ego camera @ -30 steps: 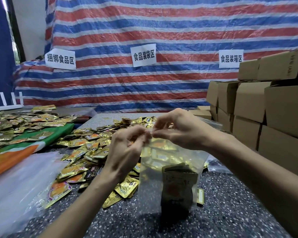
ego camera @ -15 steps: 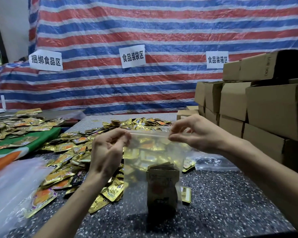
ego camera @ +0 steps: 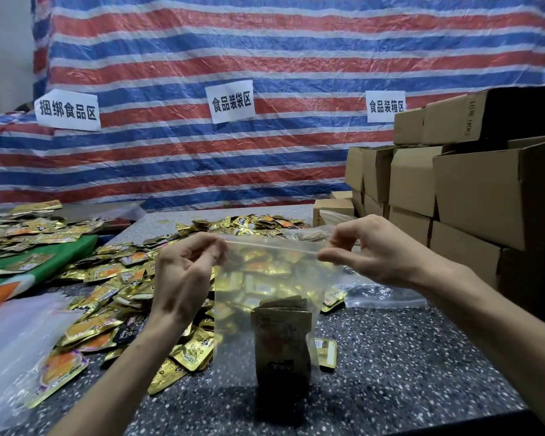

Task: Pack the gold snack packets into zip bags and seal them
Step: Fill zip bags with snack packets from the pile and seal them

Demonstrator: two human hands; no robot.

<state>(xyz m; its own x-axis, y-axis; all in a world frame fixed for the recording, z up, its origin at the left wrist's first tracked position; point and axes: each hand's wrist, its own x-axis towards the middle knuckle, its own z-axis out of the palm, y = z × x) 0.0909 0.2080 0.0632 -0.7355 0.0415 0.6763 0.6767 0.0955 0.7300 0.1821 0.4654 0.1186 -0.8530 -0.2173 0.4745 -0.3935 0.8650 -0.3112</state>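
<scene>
Hanging upright over the near part of the speckled worktop (ego camera: pixel 406 357), the clear zip bag (ego camera: pixel 233 350) carries a stack of gold snack packets (ego camera: pixel 280 338) standing on end at its bottom (whether the bag's base touches the surface I cannot tell). Above, both hands hold it by the zip strip (ego camera: pixel 271 243). The left hand (ego camera: pixel 183 275) pinches the top left corner between thumb and fingertips, the right hand (ego camera: pixel 375 253) pinches the top right corner, and the strip runs taut between them. Sealing looks like the step in hand. The risk is a track that seems closed yet gapes midway. Pulling the corners outward could also pop it, and the stack could then spill out. Beyond lies the loose pile (ego camera: pixel 107 297) of packets, then cardboard boxes (ego camera: pixel 469 190) at the right and the striped tarp (ego camera: pixel 265 58) behind.
</scene>
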